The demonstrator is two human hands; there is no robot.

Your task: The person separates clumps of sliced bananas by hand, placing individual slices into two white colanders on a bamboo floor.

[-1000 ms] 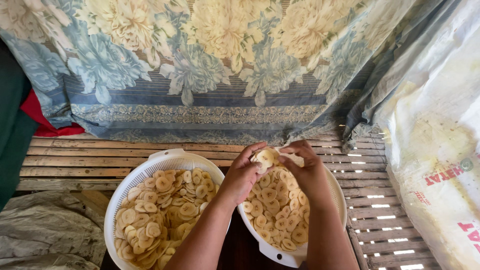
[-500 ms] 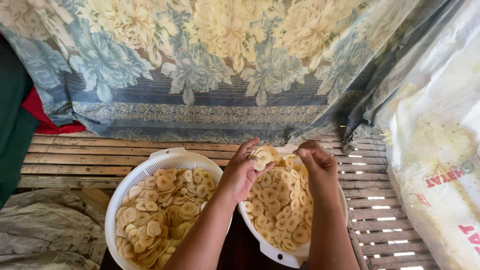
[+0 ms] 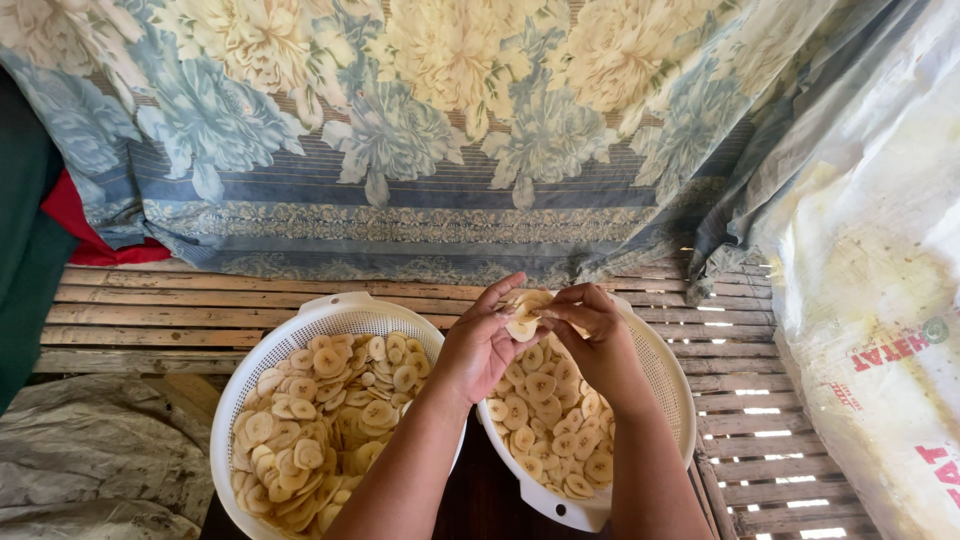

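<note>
Both hands have closed back together since the half-second-earlier frame, where the right hand hovered apart over the bowl while the left alone held up a slice. Now the left hand (image 3: 480,345) and the right hand (image 3: 597,338) meet above the far rim of the right-hand bowl (image 3: 672,392), fingertips touching on a small stack of pale banana slices (image 3: 522,318).

Finger state: the left thumb and forefinger pinch the stack from the left side; the right fingers are curled over it from the right, pressing on its edge. Neither hand is clenched into a fist, and neither is released.

Position of the slices: held in the air between both hands — just above the heap of loose slices (image 3: 545,425) lying in the right-hand bowl, not touching that heap.

Judged from this change, the work remains in the separating step: a clump picked from the right-hand bowl is being worked between the fingers, and nothing from it has yet been dropped.

Surroundings: a white perforated colander (image 3: 330,318) stands just beside on the left, filled with similar slices. Both vessels rest on a slatted bamboo platform (image 3: 180,320). A floral cloth (image 3: 400,130) hangs behind — a printed white sack (image 3: 880,330) stands at the right.
</note>
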